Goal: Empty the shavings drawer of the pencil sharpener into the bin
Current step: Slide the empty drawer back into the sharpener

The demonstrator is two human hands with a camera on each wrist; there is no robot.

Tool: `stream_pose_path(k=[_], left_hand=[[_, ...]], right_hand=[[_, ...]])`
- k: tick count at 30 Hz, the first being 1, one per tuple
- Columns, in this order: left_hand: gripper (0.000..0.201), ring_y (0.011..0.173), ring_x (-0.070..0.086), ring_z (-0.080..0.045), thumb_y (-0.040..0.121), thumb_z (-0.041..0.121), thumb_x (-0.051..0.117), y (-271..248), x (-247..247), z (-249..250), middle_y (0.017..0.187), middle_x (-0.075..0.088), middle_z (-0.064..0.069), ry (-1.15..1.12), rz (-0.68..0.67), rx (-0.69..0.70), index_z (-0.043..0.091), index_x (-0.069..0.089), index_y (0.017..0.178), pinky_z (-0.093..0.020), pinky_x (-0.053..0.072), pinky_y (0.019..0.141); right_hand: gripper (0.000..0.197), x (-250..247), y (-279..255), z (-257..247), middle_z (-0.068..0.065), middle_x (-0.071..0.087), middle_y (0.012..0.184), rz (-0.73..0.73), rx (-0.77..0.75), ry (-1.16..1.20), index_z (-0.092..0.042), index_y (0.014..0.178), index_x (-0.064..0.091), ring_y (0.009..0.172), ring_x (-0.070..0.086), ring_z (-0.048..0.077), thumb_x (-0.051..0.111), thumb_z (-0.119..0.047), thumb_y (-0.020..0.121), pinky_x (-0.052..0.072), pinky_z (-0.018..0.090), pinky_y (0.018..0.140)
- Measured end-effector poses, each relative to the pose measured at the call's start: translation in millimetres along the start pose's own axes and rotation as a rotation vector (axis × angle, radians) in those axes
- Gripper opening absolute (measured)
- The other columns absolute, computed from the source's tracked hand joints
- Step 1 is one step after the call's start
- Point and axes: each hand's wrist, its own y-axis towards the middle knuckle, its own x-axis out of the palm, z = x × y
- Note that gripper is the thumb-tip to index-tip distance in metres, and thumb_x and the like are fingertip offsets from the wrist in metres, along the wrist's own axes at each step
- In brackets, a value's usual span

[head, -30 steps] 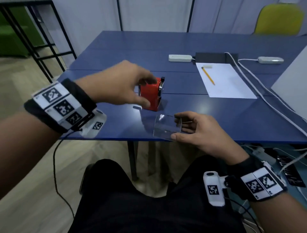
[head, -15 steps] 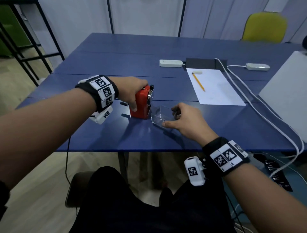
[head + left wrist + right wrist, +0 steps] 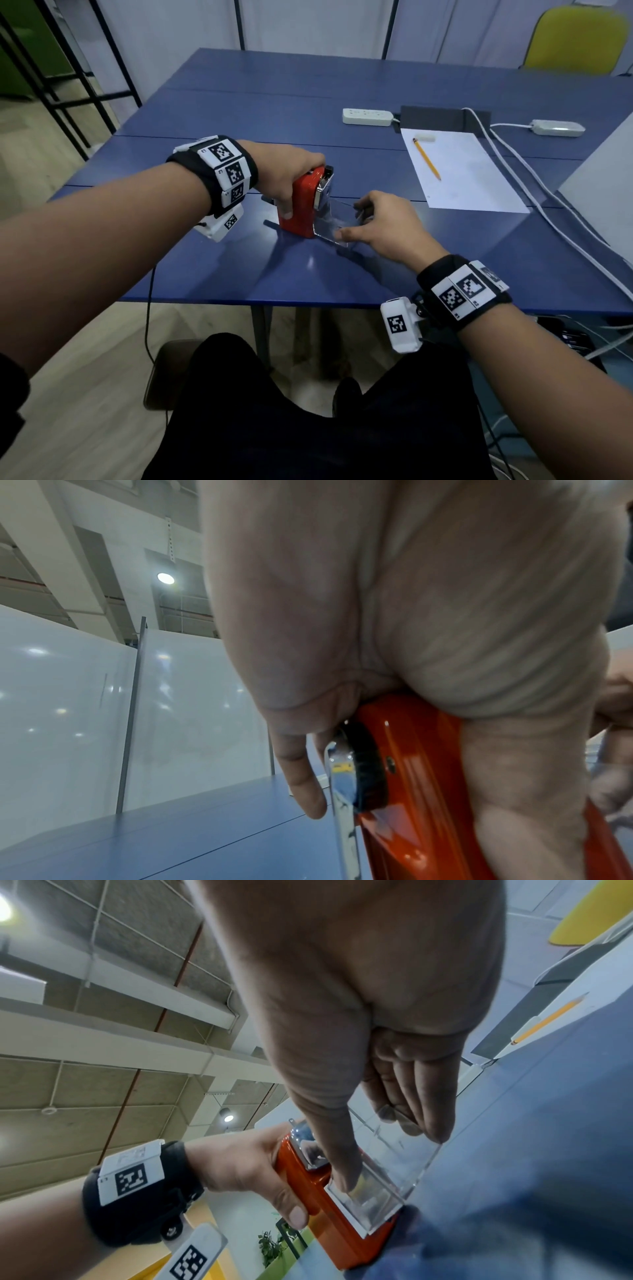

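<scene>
Blue laminate bench (image 3: pixel 239 274), bare ahead and left; white paper sheet (image 3: pixel 459 178) with yellow pencil (image 3: pixel 426 159) and white cables (image 3: pixel 548 205) to the right. Red box-shaped pencil sharpener (image 3: pixel 301 205) near front edge, left hand (image 3: pixel 287 174) clamped around it. Clear plastic shavings drawer (image 3: pixel 337 222) half inside sharpener, pinched by right hand (image 3: pixel 387 226), thumb against fingers (image 3: pixel 431 1123).

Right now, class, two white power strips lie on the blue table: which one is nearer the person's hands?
The power strip left of the sheet of paper, beside the dark cable box; the other power strip lies farther right.
</scene>
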Motion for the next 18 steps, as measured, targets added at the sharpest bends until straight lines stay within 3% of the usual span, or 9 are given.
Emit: stream_pose_path(k=[4, 14, 18], left_hand=[[0.083, 0.092, 0.067, -0.024, 0.051, 0.032, 0.098, 0.0, 0.6, -0.1, 0.106, 0.065, 0.005, 0.001, 0.003, -0.002, 0.031, 0.046, 0.115, -0.05, 0.06, 0.079], [0.087, 0.096, 0.065, -0.026, 0.055, 0.027, 0.099, 0.8, 1.7, 0.0, 0.112, 0.065, 0.001, 0.008, 0.008, -0.002, 0.025, 0.047, 0.124, -0.05, 0.058, 0.084], [0.086, 0.089, 0.069, -0.026, 0.05, 0.033, 0.099, 2.1, 2.5, -0.7, 0.105, 0.065, 0.003, -0.007, 0.006, 0.0, 0.032, 0.045, 0.117, -0.051, 0.06, 0.078]], right_hand=[[0.07, -7.1, 3.3, -5.0, 0.001, 0.076, 0.107, 0.003, -0.012, -0.022, -0.014, 0.12, 0.071, 0.1, 0.071, 0.02, 0.098, -0.051, 0.067, 0.059, 0.037, 0.089], [0.073, 0.3, -0.6, -1.5, -0.002, 0.076, 0.109, -0.047, -0.056, -0.004, -0.014, 0.122, 0.07, 0.096, 0.073, 0.018, 0.099, -0.05, 0.066, 0.057, 0.031, 0.083], [0.071, 0.0, -0.5, 1.1, -0.001, 0.077, 0.107, -0.051, -0.087, -0.004, -0.014, 0.12, 0.071, 0.093, 0.074, 0.016, 0.1, -0.049, 0.065, 0.06, 0.034, 0.086]])
